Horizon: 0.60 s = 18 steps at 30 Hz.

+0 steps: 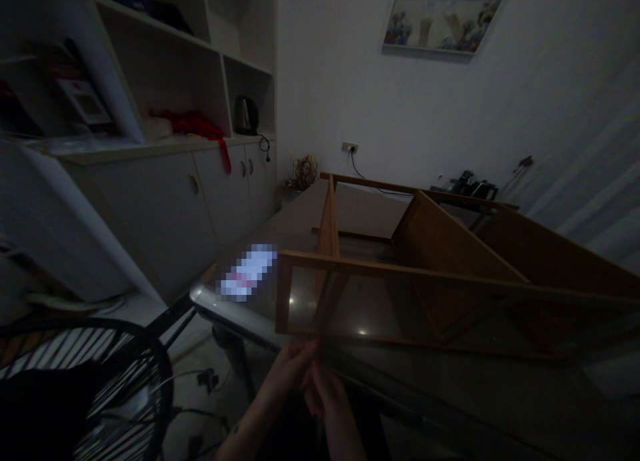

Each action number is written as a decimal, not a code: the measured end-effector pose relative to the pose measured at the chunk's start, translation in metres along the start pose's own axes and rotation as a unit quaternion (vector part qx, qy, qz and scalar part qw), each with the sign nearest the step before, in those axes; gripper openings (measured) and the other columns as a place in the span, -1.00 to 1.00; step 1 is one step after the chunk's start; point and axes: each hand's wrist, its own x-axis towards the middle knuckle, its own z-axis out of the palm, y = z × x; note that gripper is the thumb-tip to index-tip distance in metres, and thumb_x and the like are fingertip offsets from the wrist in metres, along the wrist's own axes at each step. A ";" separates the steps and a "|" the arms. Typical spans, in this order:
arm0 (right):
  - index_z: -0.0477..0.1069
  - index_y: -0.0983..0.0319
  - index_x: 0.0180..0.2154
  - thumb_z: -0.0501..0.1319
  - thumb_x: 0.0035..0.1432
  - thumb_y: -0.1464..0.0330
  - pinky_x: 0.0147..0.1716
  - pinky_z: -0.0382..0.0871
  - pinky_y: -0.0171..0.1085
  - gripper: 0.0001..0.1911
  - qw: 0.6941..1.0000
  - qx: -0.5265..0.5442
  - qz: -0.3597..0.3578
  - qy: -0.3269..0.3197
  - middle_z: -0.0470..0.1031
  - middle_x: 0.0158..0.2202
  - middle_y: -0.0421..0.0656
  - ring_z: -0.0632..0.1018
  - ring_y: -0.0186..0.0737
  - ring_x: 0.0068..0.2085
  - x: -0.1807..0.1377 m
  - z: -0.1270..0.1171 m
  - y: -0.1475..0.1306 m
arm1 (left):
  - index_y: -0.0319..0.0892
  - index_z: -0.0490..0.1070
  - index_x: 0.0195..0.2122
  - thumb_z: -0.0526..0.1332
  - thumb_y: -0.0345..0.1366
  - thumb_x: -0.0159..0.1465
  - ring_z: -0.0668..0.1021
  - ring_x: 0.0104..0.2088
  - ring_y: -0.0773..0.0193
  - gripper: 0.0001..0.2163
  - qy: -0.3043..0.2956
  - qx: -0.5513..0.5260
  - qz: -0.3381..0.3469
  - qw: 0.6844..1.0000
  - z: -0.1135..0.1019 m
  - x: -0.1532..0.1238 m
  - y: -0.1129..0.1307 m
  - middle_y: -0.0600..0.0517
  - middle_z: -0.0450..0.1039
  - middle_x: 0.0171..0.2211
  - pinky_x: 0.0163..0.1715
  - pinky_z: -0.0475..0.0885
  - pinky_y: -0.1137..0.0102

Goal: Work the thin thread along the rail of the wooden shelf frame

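Note:
A wooden shelf frame (380, 267) lies on its side on the glossy table (295, 214), its boards standing on edge. Close to the table's front edge, my left hand (296, 357) is closed, its fingertips near the frame's lower front rail. Just below and to the right, my right hand (323, 386) is closed too, its fingers bent beside the left fingers. The hands meet or nearly meet. In the dim light, whatever the fingers pinch, if anything, is too small and dark to make out. A lit phone (250, 271), blurred into blocks, lies left of the frame.
To the left, a black slatted chair (165, 361) stands by the table, with cables (207, 381) on the floor. A white cabinet (165, 187) holds a kettle (246, 114) and red cloth (195, 124). Dried plants (304, 171) and dark items (473, 186) sit behind the table.

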 end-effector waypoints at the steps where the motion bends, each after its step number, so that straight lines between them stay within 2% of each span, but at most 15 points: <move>1: 0.36 0.22 -0.56 0.21 0.01 -0.01 -0.64 0.12 -0.40 -0.57 0.998 0.049 0.022 -0.017 0.22 -0.66 -0.30 0.22 -0.41 -0.64 0.001 0.001 0.001 | -0.26 0.36 -0.63 0.26 0.11 0.03 0.20 -0.79 0.51 -0.54 -0.002 -0.009 -0.003 1.000 0.000 0.000 0.000 0.18 0.18 -0.82 -0.74 0.02 0.54; 3: 0.34 0.22 -0.56 0.24 -0.03 -0.01 -0.66 0.03 -0.42 -0.58 0.992 0.112 0.053 -0.027 0.09 -0.69 -0.36 0.11 -0.45 -0.66 0.004 0.003 0.004 | -0.27 0.41 -0.56 0.27 0.11 0.02 0.22 -0.77 0.51 -0.55 0.000 -0.032 0.002 0.999 -0.002 0.000 -0.002 0.18 0.21 -0.79 -0.72 0.05 0.55; 5: 0.34 0.22 -0.54 0.23 -0.03 -0.03 -0.67 0.01 -0.42 -0.57 0.992 0.107 0.069 -0.017 0.07 -0.68 -0.37 0.09 -0.45 -0.66 0.005 0.003 0.007 | -0.28 0.42 -0.53 0.29 0.09 0.01 0.26 -0.73 0.50 -0.57 -0.003 -0.050 0.005 0.999 -0.004 0.001 -0.004 0.16 0.26 -0.74 -0.69 0.10 0.56; 7: 0.35 0.21 -0.54 0.17 -0.01 -0.08 -0.68 0.04 -0.42 -0.52 0.998 0.036 0.055 0.005 0.12 -0.69 -0.35 0.15 -0.44 -0.67 0.005 0.001 0.008 | -0.28 0.42 -0.54 0.31 0.08 -0.01 0.30 -0.71 0.48 -0.57 -0.009 -0.054 -0.002 0.998 -0.007 0.003 -0.005 0.14 0.28 -0.72 -0.67 0.14 0.55; 9: 0.39 0.20 -0.48 0.12 0.04 -0.09 -0.63 0.17 -0.40 -0.52 0.996 -0.082 -0.003 0.038 0.28 -0.65 -0.29 0.31 -0.38 -0.62 0.003 -0.003 0.007 | -0.27 0.40 -0.55 0.32 0.08 -0.03 0.29 -0.71 0.49 -0.57 -0.006 -0.056 -0.015 0.998 -0.008 0.004 -0.005 0.15 0.27 -0.72 -0.68 0.13 0.56; 12: 0.43 0.17 -0.28 0.10 0.16 0.03 -0.43 0.32 -0.38 -0.64 0.952 -0.279 -0.108 0.069 0.50 -0.46 -0.17 0.52 -0.25 -0.43 -0.001 -0.007 0.001 | -0.27 0.38 -0.58 0.36 0.04 -0.05 0.24 -0.73 0.52 -0.59 0.016 -0.045 -0.018 0.999 -0.008 0.004 -0.001 0.17 0.26 -0.73 -0.70 0.08 0.57; 14: 0.44 0.17 -0.28 0.06 0.21 0.10 -0.37 0.33 -0.35 -0.68 0.908 -0.384 -0.153 0.070 0.54 -0.41 -0.13 0.56 -0.19 -0.38 -0.003 -0.009 -0.003 | -0.28 0.38 -0.60 0.38 0.03 -0.07 0.26 -0.72 0.52 -0.59 0.022 -0.036 -0.008 0.999 -0.005 0.003 0.003 0.15 0.29 -0.72 -0.69 0.10 0.57; 16: 0.47 0.17 -0.31 0.04 0.23 0.13 -0.33 0.32 -0.32 -0.67 0.876 -0.438 -0.190 0.072 0.56 -0.39 -0.09 0.57 -0.15 -0.36 -0.003 -0.008 -0.004 | -0.28 0.39 -0.59 0.39 0.01 -0.09 0.32 -0.68 0.49 -0.59 0.023 -0.043 0.005 0.999 -0.003 0.002 0.007 0.12 0.34 -0.69 -0.66 0.16 0.57; 18: 0.48 0.17 -0.30 0.02 0.24 0.14 -0.28 0.32 -0.31 -0.66 0.876 -0.431 -0.208 0.063 0.57 -0.36 -0.07 0.57 -0.13 -0.31 -0.003 -0.005 -0.004 | -0.28 0.41 -0.57 0.40 -0.01 -0.10 0.38 -0.64 0.46 -0.61 0.026 -0.055 0.016 0.998 -0.002 0.001 0.009 0.10 0.39 -0.66 -0.61 0.23 0.56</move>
